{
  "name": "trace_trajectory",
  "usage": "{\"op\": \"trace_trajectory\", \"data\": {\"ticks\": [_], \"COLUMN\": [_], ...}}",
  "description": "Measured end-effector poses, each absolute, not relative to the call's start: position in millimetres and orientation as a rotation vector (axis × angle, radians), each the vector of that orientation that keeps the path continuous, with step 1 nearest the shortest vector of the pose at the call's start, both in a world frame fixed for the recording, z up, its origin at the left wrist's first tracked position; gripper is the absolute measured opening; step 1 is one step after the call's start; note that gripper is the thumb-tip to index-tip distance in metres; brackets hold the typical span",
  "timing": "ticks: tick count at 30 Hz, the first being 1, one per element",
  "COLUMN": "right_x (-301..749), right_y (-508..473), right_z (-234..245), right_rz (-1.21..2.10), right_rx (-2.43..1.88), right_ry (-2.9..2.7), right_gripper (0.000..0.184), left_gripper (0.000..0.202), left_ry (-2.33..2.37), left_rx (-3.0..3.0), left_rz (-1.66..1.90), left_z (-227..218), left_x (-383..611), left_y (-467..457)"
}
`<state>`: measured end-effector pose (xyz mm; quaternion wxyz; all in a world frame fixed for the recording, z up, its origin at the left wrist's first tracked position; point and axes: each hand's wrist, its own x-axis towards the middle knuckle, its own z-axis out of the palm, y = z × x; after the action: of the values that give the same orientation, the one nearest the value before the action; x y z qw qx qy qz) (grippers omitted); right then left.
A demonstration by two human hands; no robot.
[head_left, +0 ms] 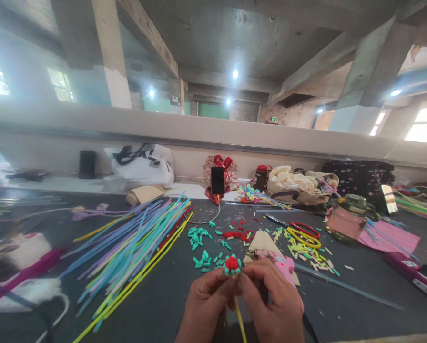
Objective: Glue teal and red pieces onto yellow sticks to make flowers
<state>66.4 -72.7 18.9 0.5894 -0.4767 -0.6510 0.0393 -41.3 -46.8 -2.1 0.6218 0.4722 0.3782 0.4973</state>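
**Flower (232, 264) pinched in both hands**

A red-centred bloom with teal petals is held on a yellow stem (239, 320), low at centre over the dark table (163, 295). It is gripped by the closed fingertips of the left hand (208, 305) and the right hand (270, 300) (thumbs meeting just beneath). Teal cuttings (201, 247) lie just beyond, and coloured straws (135, 243) are fanned out to the left.

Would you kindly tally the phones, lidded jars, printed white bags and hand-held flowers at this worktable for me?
Phone: 1
Lidded jars: 2, the glass jar and the red-lidded jar
Printed white bag: 1
Held flower: 1
Total: 5
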Motion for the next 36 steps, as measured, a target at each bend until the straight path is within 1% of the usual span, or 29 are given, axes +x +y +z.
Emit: {"op": "trace_trajectory", "data": {"ticks": [7,15,22,27,30,34,36], "right_x": [63,61,58,60,65,80,89], "right_y": [-74,-70,-70,-69,-72,-76,-76], "right_z": [19,17,20,16,14,14,14], "right_rz": [0.342,0.619,0.688,0.643,0.534,0.369,0.276], "right_rx": [-1.227,-1.266,-1.226,-1.241,-1.258,-1.251,-1.243], "right_ry": [-1.4,-1.262,-1.176,-1.231,-1.301,-1.365,-1.489], "right_gripper": [0.017,0.018,0.015,0.017,0.02,0.017,0.027], "left_gripper": [0.024,0.021,0.023,0.025,0.025,0.026,0.027], "left_ry": [0.817,0.78,0.834,0.881,0.902,0.95,0.979], "left_rx": [1.078,1.111,1.146,1.196,1.202,1.266,1.326], "left_rz": [1.209,1.189,1.161,1.158,1.176,1.232,1.236], "left_z": [0,-5,-7,-7,-8,-9,-9], "left_x": [-41,-41,-41,-42,-42,-41,-41], "left_y": [-47,-45,-45,-46,-44,-43,-45]}}
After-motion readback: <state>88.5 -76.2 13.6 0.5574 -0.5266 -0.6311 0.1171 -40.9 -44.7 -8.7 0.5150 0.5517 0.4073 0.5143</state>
